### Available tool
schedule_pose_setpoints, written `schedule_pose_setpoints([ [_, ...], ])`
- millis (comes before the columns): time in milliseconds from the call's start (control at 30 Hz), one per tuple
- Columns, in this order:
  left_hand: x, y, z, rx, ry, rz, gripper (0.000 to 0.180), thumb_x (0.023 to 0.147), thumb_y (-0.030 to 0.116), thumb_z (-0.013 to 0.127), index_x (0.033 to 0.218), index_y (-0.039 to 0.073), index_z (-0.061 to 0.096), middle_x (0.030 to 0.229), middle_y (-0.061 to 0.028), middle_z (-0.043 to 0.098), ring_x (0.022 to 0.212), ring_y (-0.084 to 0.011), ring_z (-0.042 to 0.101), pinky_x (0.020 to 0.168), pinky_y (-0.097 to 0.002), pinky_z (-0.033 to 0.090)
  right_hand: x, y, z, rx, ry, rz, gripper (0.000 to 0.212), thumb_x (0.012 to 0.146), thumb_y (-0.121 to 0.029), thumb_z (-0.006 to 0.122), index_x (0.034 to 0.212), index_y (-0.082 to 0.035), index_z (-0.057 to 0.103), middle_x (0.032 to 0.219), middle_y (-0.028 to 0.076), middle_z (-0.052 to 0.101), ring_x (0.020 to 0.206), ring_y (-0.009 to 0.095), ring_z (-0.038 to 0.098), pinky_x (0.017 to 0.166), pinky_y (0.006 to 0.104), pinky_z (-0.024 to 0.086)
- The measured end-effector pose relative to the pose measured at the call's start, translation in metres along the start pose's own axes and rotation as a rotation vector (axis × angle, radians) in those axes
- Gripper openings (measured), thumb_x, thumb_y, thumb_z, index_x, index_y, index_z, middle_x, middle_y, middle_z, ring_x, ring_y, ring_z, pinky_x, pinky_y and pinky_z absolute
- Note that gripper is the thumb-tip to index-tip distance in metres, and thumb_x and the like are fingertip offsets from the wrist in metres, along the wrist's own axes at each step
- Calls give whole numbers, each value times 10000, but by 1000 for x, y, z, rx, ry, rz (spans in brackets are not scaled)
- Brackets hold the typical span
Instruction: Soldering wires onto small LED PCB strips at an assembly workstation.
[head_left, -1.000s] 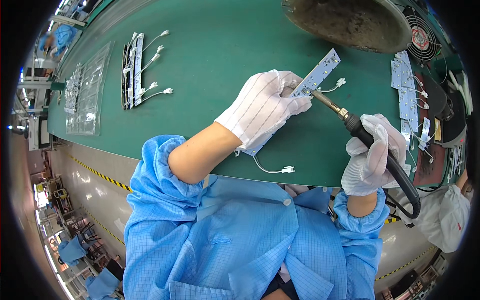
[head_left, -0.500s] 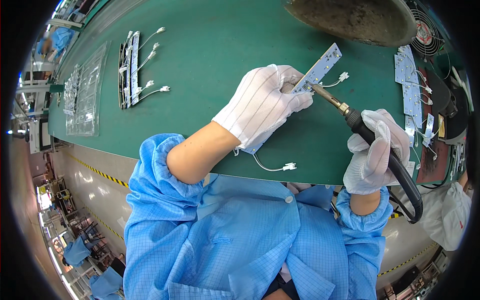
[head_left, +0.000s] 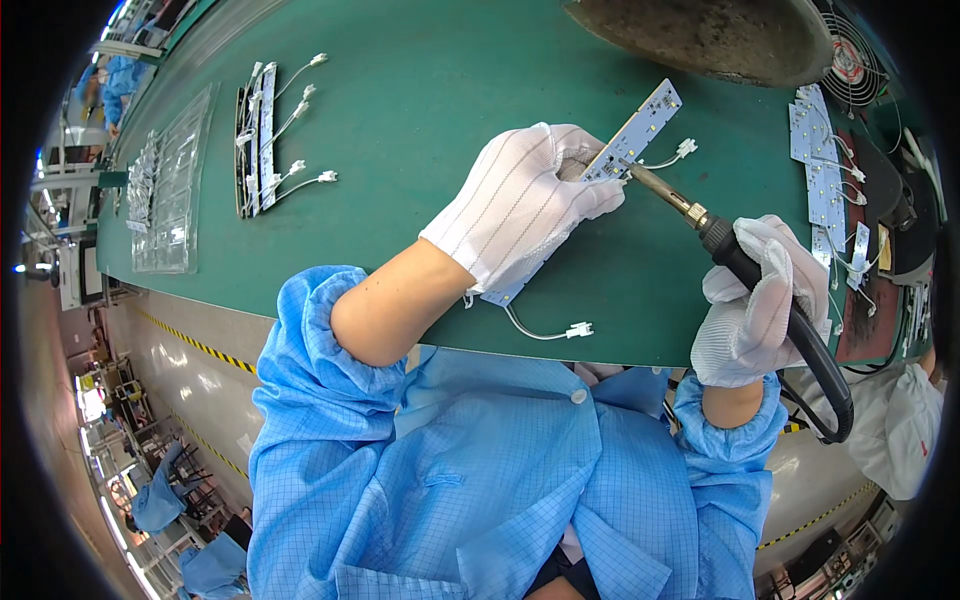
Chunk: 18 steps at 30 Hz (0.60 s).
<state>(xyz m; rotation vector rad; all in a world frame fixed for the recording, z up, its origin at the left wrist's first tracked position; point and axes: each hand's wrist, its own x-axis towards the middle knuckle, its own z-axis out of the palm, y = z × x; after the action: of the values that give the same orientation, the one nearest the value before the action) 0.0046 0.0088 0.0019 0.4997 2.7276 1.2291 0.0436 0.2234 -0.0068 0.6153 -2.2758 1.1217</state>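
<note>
My left hand (head_left: pixel 535 200), in a white striped glove, is closed on a long white LED strip board (head_left: pixel 648 122), which lies slantwise under it. Two white wires with plugs come off the board: one plug (head_left: pixel 685 147) near its far end, another plug (head_left: pixel 579 329) near the table's front edge. Wrapped round the black handle of a soldering iron (head_left: pixel 735 256) is my gloved right hand (head_left: pixel 760 300). The iron's tip points left and meets or nearly meets the board just beside my left fingertips; actual contact is too small to tell.
Wired LED boards (head_left: pixel 262 140) lie in a row at the left, near a clear plastic tray (head_left: pixel 175 215). More boards (head_left: pixel 825 165) are stacked at the right, by a fan (head_left: pixel 850 60). A large dark lamp-like hood (head_left: pixel 705 40) hangs over the far side of the green table (head_left: pixel 420 90).
My right hand and the soldering iron have shifted slightly right, the tip moving a little along the board. The board's far end has moved slightly up and left; my left hand keeps its hold.
</note>
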Motion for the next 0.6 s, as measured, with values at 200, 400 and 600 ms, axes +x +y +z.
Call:
schedule_pose_setpoints([
  [200, -3, -11, 6, 95, 39, 171, 187, 785, 252, 604, 909, 135, 681, 905, -105, 608, 765, -267, 590, 646, -367, 483, 7, -3, 0, 220, -44, -30, 287, 888, -175, 447, 930, 96, 533, 875, 203, 618, 753, 213, 585, 620, 289, 488],
  [400, 0, -4, -1, -52, -23, 31, 266, 774, 245, 640, 956, 50, 648, 844, -101, 617, 733, -210, 574, 660, -320, 467, 3, 2, -3, 256, -71, 22, 244, 884, -136, 482, 1002, 77, 507, 897, 198, 605, 744, 212, 591, 619, 281, 506],
  [600, 0, -1, -5, -239, -58, -118, 365, 758, 239, 677, 990, -35, 614, 803, -89, 628, 703, -146, 556, 665, -265, 450, -1, 7, 1, 84, 54, -111, 250, 863, -44, 537, 1092, 30, 470, 923, 173, 583, 798, 216, 610, 717, 349, 552],
])
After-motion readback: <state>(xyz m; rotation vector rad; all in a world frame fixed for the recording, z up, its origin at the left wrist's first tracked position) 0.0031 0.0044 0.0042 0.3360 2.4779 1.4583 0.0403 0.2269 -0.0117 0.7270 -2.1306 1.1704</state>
